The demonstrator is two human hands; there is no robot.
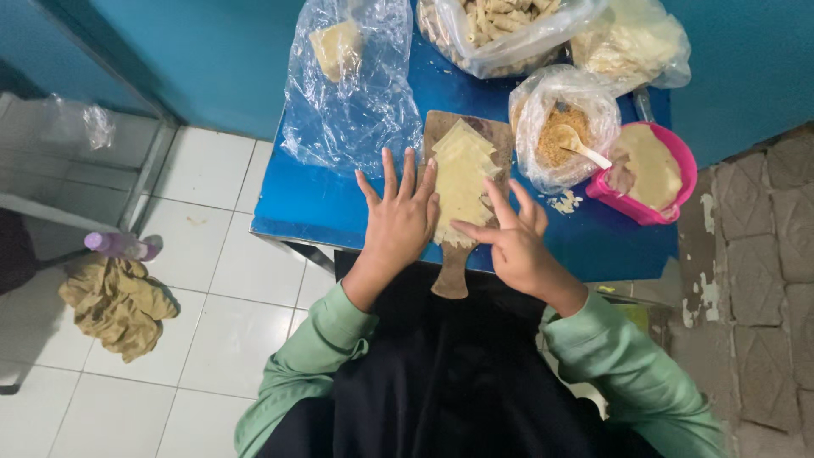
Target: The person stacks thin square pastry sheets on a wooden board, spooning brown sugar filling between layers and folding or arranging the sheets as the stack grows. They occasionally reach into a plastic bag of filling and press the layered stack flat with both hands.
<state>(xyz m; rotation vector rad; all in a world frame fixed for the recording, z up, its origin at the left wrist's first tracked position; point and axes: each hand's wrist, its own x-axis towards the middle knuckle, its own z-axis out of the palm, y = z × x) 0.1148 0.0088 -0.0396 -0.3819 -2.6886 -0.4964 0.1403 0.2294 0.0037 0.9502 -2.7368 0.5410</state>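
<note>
A stack of thin pale dough sheets (460, 170) lies on a wooden cutting board (487, 130) with a handle that points toward me. My left hand (400, 219) rests flat with its fingers spread, on the blue table and the left edge of the sheets. At the lower right edge of the stack, my right hand (513, 240) touches the sheets with thumb and fingertips. Neither hand holds anything.
On the small blue table (314, 203) are a clear plastic bag (352, 85) with one pale piece, a bag of rolled snacks (500, 30), a bag of crumbly filling with a spoon (564, 136) and a pink bowl (649, 170). An olive cloth (119, 305) and a bottle (119, 246) lie on the tiled floor.
</note>
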